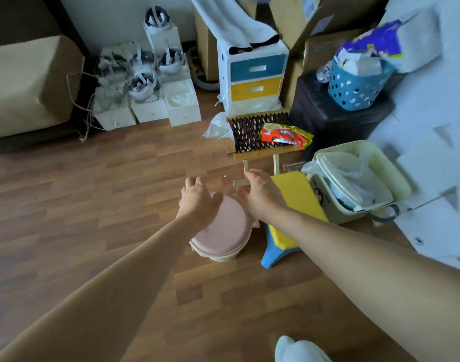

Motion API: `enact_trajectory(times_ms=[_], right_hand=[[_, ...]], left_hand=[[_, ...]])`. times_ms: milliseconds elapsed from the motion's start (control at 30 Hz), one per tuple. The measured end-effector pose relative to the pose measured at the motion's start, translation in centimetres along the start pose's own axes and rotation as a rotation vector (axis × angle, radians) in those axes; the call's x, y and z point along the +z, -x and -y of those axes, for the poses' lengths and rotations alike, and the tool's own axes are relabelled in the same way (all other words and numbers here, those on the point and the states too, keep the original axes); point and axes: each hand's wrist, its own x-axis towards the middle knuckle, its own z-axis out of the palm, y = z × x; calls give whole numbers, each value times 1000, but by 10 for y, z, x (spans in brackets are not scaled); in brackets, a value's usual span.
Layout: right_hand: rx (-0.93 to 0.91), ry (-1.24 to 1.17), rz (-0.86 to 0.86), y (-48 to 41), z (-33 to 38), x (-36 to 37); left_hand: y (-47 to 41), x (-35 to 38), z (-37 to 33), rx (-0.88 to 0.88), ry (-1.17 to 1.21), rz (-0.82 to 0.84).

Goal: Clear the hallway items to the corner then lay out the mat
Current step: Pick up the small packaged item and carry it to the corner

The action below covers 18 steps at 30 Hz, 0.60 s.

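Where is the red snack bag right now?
In the head view the red snack bag lies right of centre, on the dark lattice rack, beside the black stool and beyond the cream bin.

You see a smooth wood-plank floor [93,205], a matt pink plastic bin lid [225,228] and a glossy foil snack packet [286,135].

Wood floor [93,205] with bin [225,235], stool [274,248], boxes [183,111]
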Motion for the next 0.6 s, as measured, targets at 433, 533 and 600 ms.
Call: enact_trajectory(times_ms=[433, 533, 600], right_hand=[[85, -8, -251, 144, 113, -213], [176, -44, -376, 187, 118, -231], [258, -56, -450, 221, 113, -239]], left_hand=[[124, -156, -158, 453, -74, 121], [154, -160, -178, 562, -89, 173], [180, -156, -195, 648, -79, 230]])
